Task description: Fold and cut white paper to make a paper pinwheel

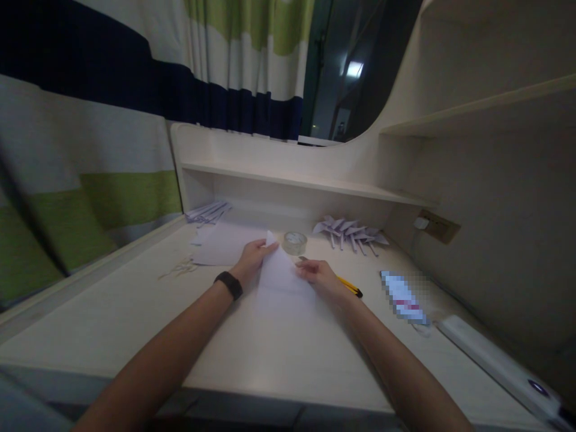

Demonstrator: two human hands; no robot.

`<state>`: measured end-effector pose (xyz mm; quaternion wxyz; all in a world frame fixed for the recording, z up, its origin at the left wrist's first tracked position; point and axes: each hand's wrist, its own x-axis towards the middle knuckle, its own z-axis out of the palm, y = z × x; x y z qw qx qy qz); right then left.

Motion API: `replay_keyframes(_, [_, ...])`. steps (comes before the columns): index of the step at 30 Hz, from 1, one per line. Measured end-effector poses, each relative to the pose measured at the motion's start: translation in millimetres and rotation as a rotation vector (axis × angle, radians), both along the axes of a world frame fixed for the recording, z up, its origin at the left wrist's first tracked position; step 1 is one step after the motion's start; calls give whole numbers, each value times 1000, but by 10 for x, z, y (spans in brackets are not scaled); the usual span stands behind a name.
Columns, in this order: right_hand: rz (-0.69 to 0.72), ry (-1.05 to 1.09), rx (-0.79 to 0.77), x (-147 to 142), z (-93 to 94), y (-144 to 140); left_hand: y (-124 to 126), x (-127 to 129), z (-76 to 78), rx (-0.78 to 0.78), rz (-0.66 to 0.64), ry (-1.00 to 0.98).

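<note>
- Surface (135, 312): pale, both forearms reaching in from 6 o'clock.
- Folded paper sheet (281, 276): lying at centre, point towards 12 o'clock.
- Left hand (254, 255): fingers closed lightly on the sheet's upper left edge; black wristband (228, 284) on the wrist.
- Right hand (317, 275): fingertips pinching the sheet's right edge; yellow pencil (348, 285) just beside it at 3 o'clock.
- Tape roll (294, 242): just beyond the sheet at 12 o'clock.
- Folded paper shapes (351, 231): heaped at 1 o'clock; flat sheets (225, 240) at 11 o'clock.
</note>
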<state>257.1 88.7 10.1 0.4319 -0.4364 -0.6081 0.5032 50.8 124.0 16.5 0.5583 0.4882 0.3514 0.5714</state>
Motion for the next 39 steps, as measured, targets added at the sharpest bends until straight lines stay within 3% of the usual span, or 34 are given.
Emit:
replay_keyframes(4, [51,-117,-35,78,68,-36,-113,98,84,-3,-122,39])
replay_keyframes(11, [278,-336,-86,455,349,-54,-74,-132,96,-14,-337,268])
replay_keyframes(16, [442,-528,-76,504,336,-8,-117,-153,112,98,-563,637])
replay_keyframes(20, [522,-597,-41,448,246,24,-133,-64,46,233,-639,792])
replay_keyframes(25, [492,-585,74,328,125,21,-123,31,-70,283,-642,805])
replay_keyframes(28, [451,-571,77,297,101,10,-153,42,-65,273,-637,795])
replay_keyframes(39, [504,-554,-20,548,364,-4,-209,-122,125,57,-844,794])
